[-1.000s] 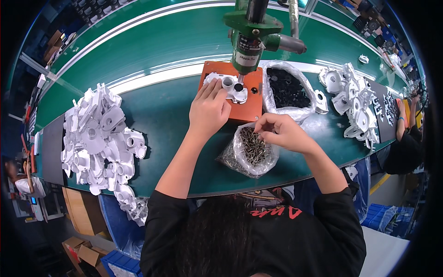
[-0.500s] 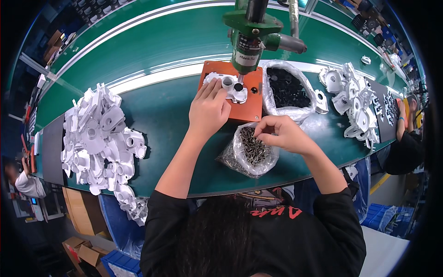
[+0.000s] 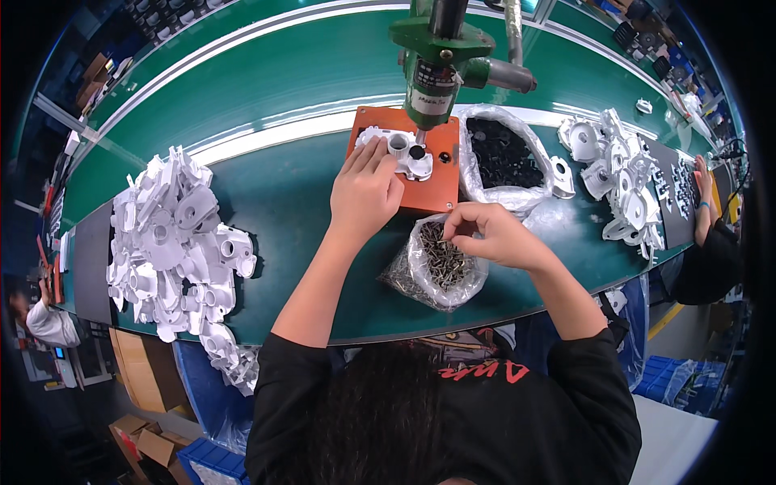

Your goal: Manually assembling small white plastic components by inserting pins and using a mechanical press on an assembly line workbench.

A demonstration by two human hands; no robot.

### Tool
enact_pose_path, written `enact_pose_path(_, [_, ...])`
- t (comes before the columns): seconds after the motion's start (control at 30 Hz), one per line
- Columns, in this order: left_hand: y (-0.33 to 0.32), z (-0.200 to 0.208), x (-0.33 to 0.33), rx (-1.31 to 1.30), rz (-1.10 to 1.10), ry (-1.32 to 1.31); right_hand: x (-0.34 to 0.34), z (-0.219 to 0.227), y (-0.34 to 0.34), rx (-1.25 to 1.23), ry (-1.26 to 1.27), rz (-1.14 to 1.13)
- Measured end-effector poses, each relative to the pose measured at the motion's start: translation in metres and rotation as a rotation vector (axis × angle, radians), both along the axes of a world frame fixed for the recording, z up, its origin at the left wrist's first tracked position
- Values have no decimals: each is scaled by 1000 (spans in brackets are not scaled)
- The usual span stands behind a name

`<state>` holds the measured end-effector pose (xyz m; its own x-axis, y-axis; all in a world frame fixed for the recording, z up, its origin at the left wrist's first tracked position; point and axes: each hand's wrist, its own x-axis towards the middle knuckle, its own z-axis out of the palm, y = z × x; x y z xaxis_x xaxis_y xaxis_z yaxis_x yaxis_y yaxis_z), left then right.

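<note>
My left hand (image 3: 365, 187) rests with its fingers stretched out on the left side of a white plastic housing (image 3: 416, 168). The housing lies on an orange fixture block (image 3: 436, 192), and a round black piece (image 3: 416, 151) sits on it. Just above that piece is the tip of a green press (image 3: 428, 89). My right hand (image 3: 497, 234) is closed in a pinch over a clear plastic bag of small metal screws or pins (image 3: 440, 263). Whatever lies between the thumb and forefinger is too small to make out.
White plastic housings are heaped at left (image 3: 166, 242) and at right (image 3: 618, 182). Behind my right hand stands a bag of black parts (image 3: 505, 153). A co-worker's arm (image 3: 705, 198) reaches in at the far right, by small dark parts on a black mat (image 3: 667, 194).
My right hand has shifted very slightly left over the bag. My left hand and the housing stay put. At far right, the co-worker's hands have moved.
</note>
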<state>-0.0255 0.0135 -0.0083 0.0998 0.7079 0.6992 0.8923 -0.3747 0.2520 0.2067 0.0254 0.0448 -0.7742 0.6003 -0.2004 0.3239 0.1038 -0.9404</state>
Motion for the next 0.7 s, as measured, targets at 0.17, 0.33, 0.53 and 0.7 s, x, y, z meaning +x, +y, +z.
enact_pose_path(0.17, [0,-1,1,1,0,-5,0,-1,-1,58,-1,12])
enact_pose_path(0.33, [0,-1,0,-2,5,-1,0,0,-1,97,1,31])
enact_pose_path(0.53, [0,-1,0,0,2,-7,0,-1,-2,88,35,2])
enact_pose_path(0.7, [0,0,0,-5,-2,-7,0,-1,-1,73,2,28])
